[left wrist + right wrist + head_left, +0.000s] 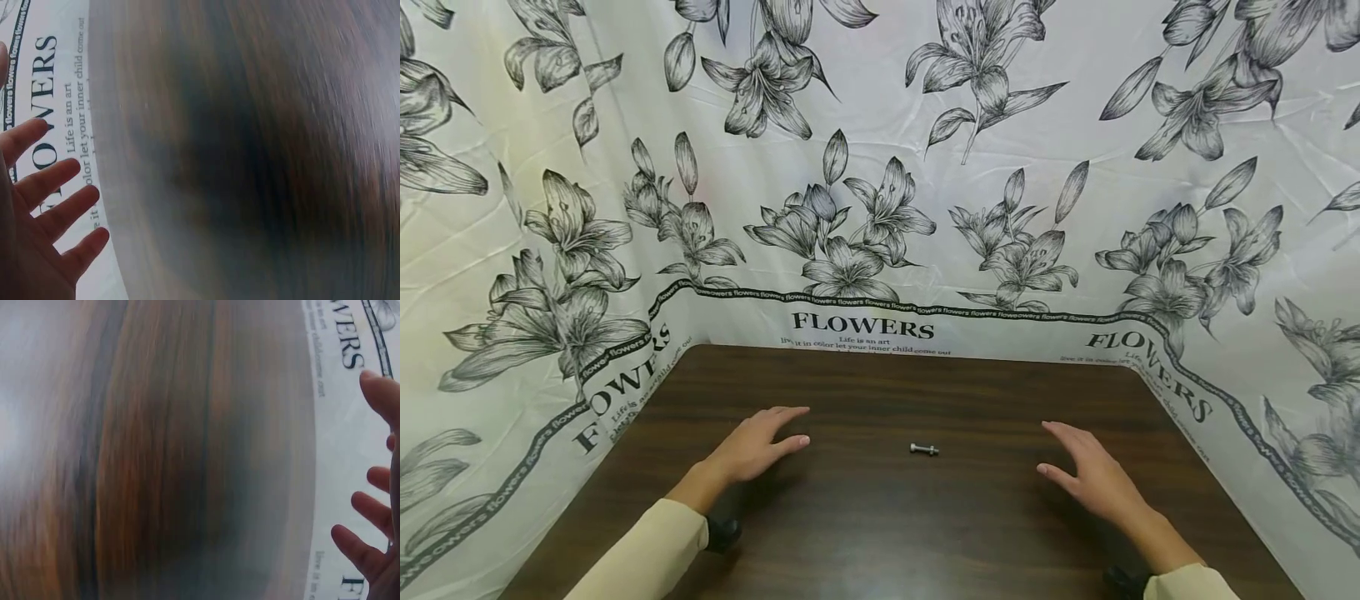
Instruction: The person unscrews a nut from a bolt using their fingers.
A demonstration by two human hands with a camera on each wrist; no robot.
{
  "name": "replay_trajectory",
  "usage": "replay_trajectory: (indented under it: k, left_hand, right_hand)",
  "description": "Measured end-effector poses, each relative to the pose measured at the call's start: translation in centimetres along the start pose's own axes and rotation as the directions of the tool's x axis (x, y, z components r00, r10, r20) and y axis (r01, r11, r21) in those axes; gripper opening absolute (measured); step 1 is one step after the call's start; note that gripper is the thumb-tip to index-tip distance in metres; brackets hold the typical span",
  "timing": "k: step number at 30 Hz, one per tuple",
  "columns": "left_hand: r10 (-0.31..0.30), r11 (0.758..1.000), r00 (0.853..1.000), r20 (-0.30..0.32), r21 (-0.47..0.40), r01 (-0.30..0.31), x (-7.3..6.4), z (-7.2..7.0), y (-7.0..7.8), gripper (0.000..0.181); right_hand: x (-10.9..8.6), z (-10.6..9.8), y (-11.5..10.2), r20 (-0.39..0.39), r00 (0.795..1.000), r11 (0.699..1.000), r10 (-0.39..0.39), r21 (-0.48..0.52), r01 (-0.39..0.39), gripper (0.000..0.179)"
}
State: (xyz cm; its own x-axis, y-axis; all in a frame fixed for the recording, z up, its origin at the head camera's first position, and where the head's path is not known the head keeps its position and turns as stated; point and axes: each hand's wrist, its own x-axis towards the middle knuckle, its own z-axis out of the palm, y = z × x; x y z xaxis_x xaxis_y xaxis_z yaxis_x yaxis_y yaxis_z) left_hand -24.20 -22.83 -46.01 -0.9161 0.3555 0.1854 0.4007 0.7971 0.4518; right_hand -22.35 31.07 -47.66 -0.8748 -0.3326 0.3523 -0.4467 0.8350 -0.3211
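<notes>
A small silver bolt with a nut on its shank (924, 449) lies on the dark wood-grain table (880, 517), near its middle in the head view. To the left of the bolt, my left hand (752, 446) hovers over the table, fingers stretched forward and thumb apart, holding nothing. On the other side, my right hand (1093, 475) is held likewise, its fingers extended toward the bolt and its palm bare. Both wrist views show spread fingers (69, 209) and the tabletop, blurred; the bolt appears in neither.
White cloth (880, 208) printed with black lilies and the word FLOWERS hangs around the table's back and sides. Each wrist bears a dark strap (724, 533) beside a cream sleeve (647, 550). Light glares off the front of the tabletop.
</notes>
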Motion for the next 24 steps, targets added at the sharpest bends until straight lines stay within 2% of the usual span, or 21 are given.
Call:
replay_trajectory:
  k: [3,7,12,19,24]
  left_hand:
    - [-0.014,0.999,1.000,-0.005,-0.047,0.014,0.2,0.4,0.5,0.059]
    - [-0.030,0.996,1.000,-0.001,-0.087,0.030,0.9,1.2,1.0,0.060]
    - [-0.048,0.984,0.999,-0.001,-0.169,0.048,1.5,2.3,1.4,0.059]
    - [-0.095,0.945,0.995,-0.027,-0.316,0.081,2.5,4.4,2.2,0.051]
    - [-0.097,0.922,0.995,-0.037,-0.379,0.076,3.1,5.6,3.1,0.045]
  right_hand:
    - [0.5,0.8,-0.8,0.018,0.998,0.998,0.053,0.022,-0.053,0.064]
    - [1.3,1.9,-1.9,-0.006,0.994,0.992,0.112,0.052,-0.112,0.060]
    - [2.3,3.2,-3.4,-0.018,0.988,0.977,0.156,0.150,-0.151,0.057]
    - [3.6,4.5,-5.0,0.017,0.975,0.945,0.220,0.243,-0.217,0.054]
    - [4.2,5.3,-6.1,0.039,0.967,0.920,0.251,0.301,-0.251,0.051]
